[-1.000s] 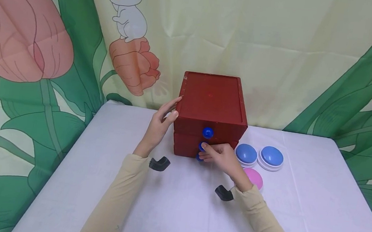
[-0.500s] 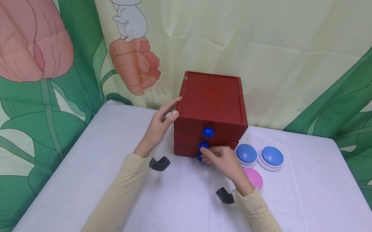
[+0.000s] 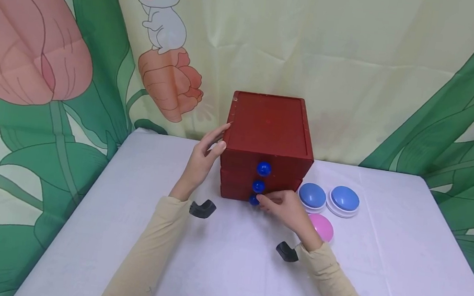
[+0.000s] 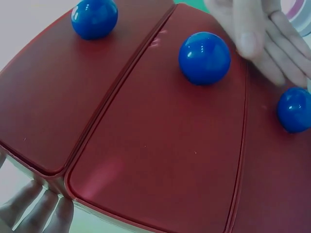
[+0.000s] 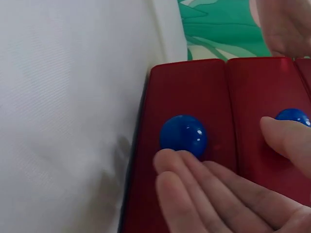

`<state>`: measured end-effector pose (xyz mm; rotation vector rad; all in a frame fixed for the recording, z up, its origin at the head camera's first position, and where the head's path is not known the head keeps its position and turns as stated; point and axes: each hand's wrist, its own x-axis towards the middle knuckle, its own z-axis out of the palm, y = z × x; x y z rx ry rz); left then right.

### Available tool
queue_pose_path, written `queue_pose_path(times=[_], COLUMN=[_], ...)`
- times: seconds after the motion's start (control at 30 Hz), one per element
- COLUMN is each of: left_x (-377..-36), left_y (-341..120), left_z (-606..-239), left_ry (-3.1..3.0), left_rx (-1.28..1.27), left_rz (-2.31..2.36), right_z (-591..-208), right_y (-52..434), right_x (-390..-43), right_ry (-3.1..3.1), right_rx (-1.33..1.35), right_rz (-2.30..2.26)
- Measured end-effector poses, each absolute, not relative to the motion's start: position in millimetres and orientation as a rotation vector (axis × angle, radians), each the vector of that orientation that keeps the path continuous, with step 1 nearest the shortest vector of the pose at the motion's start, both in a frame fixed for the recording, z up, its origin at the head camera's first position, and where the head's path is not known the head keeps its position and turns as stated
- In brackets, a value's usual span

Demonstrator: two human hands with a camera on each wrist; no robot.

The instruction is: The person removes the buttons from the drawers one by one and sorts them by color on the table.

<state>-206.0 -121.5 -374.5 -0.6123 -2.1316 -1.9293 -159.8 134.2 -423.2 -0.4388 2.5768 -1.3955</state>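
Note:
A dark red cabinet (image 3: 267,122) with three stacked drawers stands against the backdrop, its drawers pushed in. Blue ball knobs mark the top drawer (image 3: 263,168), the middle drawer (image 3: 258,186) and the bottom drawer (image 3: 253,199). My left hand (image 3: 201,161) rests on the cabinet's left side, fingers fairly straight; some fingertips (image 4: 39,208) show along its edge in the left wrist view. My right hand (image 3: 287,210) is at the lower knobs, extended fingers overlapping the bottom knob (image 5: 183,135) in the right wrist view. Its thumb (image 5: 286,138) lies in front of the middle knob (image 5: 294,116).
Two blue-topped round push lights (image 3: 312,195) (image 3: 345,198) sit right of the cabinet. A pink dome (image 3: 321,227) is partly behind the right wrist. Black angled camera mounts (image 3: 202,208) (image 3: 287,251) stick out by both wrists. A white cloth (image 3: 224,272) covers the table.
My right hand has slid down from the middle knob to the bottom knob, and its fingers have loosened. My left hand and the cabinet stay where they were.

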Motion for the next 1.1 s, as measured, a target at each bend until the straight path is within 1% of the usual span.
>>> queue_pose_path(times=[0.23,0.5,1.0,1.1], left_x=[-204,-186,-185,-190], left_y=[-121,-116,-114,-115], left_z=[-372,-348,-346,-352], left_ry=[-2.144,-2.157,-2.145,-2.144], left_rx=[-0.572,-0.566,-0.557,-0.557], left_rz=[-1.952,-1.961,-1.971,-1.972], right_z=[-436,-443,-446,-447], right_y=[132,125,124,124], right_x=[-163,-166,-167,-165], right_ry=[2.541,2.509,2.464,2.440], right_rx=[-0.407,-0.333,-0.238,-0.219], right_rz=[-1.342,-1.387,-1.441,-1.452])
